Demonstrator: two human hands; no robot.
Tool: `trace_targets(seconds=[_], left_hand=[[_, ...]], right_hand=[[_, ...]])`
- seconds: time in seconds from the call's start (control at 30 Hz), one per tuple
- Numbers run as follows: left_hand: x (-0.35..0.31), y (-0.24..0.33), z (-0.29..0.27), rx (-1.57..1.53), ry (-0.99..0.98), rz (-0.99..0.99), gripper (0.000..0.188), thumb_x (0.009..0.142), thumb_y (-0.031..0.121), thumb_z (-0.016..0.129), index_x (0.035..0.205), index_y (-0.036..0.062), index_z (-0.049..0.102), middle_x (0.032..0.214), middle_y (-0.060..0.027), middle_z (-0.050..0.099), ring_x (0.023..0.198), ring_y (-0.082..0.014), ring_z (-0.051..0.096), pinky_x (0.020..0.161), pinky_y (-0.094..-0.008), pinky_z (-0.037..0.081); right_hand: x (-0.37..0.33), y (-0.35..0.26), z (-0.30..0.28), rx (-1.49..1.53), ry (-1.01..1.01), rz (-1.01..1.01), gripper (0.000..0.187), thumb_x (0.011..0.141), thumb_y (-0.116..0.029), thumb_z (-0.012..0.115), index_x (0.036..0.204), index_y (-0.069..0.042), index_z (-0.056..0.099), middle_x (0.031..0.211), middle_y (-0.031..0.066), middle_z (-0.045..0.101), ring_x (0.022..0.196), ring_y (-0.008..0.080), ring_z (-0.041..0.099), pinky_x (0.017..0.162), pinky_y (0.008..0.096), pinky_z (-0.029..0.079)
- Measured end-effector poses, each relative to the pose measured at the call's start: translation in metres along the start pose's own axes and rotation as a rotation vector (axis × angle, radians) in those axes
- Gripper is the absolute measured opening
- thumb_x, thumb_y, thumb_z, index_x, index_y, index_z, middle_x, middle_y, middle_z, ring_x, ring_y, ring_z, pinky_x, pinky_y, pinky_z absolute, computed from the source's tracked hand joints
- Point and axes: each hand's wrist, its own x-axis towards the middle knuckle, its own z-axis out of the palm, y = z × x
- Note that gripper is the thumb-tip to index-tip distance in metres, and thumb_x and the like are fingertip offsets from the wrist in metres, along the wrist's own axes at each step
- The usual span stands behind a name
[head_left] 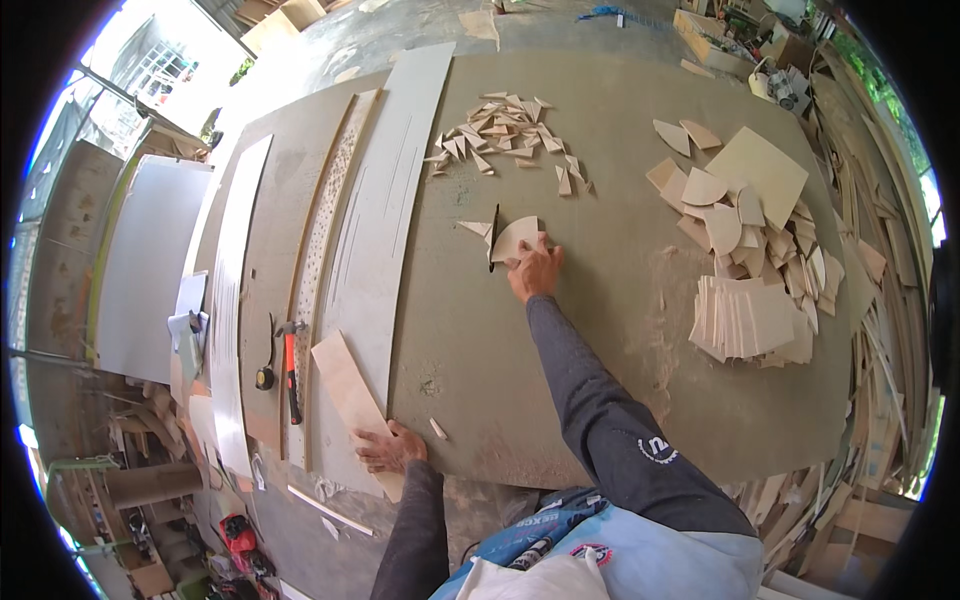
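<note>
A thin upright black saw blade (494, 238) sticks up from the brown tabletop (480, 370). Just right of it, my right hand (537, 268) holds a flat, curved-edged plywood piece (515, 238) with its fingertips, the piece lying close against the blade. A small pointed offcut (475, 230) lies at the blade's left side. At the near edge, my left hand (392, 448) is closed over the lower part of a long plywood strip (348, 380), which slants across a pale board (385, 250). A small wood sliver (438, 429) lies beside that hand.
Wedge-shaped offcuts (505, 128) are heaped beyond the blade. At the right lies a pile of cut plywood pieces (745, 315). A hammer (291, 370), a tape measure (264, 378) and long wooden strips (335, 200) lie at the left. Stacked timber (885, 300) stands past the right edge.
</note>
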Motion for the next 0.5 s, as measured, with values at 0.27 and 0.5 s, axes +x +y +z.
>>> trace_targets(seconds=[0.27, 0.5], left_hand=[[0.002, -0.008, 0.013, -0.029, 0.059, 0.023, 0.089, 0.096, 0.055, 0.054, 0.163, 0.0136, 0.011, 0.154, -0.0313, 0.027, 0.145, -0.0469, 0.025, 0.119, -0.0618, 0.018], [0.013, -0.048, -0.013, -0.085, 0.028, 0.341, 0.084, 0.092, 0.053, 0.061, 0.160, 0.0169, 0.028, 0.146, -0.0335, 0.032, 0.136, -0.0489, 0.033, 0.114, -0.0614, 0.021]], right_hand=[[0.056, 0.022, -0.009, 0.018, 0.056, -0.090, 0.044, 0.077, -0.041, 0.081, 0.101, -0.005, 0.077, 0.135, 0.0262, 0.058, 0.120, 0.0370, 0.058, 0.099, 0.0449, 0.047], [0.098, 0.068, -0.056, 0.110, -0.159, -0.254, 0.058, 0.058, -0.029, 0.096, 0.103, 0.001, 0.074, 0.126, 0.0221, 0.068, 0.115, 0.0335, 0.067, 0.100, 0.0386, 0.052]])
